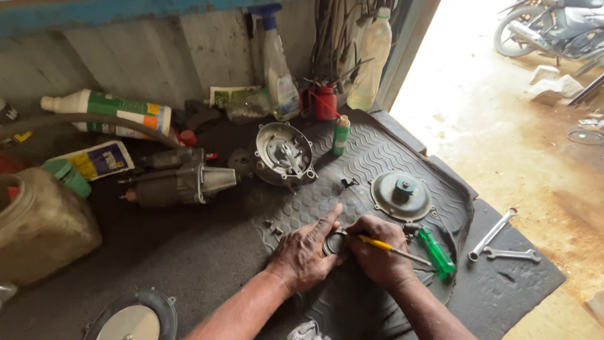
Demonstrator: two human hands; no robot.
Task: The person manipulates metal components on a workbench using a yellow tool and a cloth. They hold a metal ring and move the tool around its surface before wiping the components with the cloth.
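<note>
The rubber mat (384, 157) is dark grey with a wavy ribbed pattern. At its five o'clock lies a bright green-handled screwdriver (437, 250); a yellow-handled tool (375, 242) sits just at nine o'clock of that. At twelve o'clock stand a small green bottle (340, 135) and a red can (325, 102). The wrenches (497, 242) are silvery.

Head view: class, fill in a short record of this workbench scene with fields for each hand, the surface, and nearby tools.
Left hand: presses on a small dark ring-shaped part, forefinger stretched out
Right hand: grips a yellow-handled screwdriver beside the ring
Surface: black ribbed rubber mat
Nearby tools: green-handled screwdriver; two silver spanners
Nearby parts: round grey metal cover; round open metal housing
</note>
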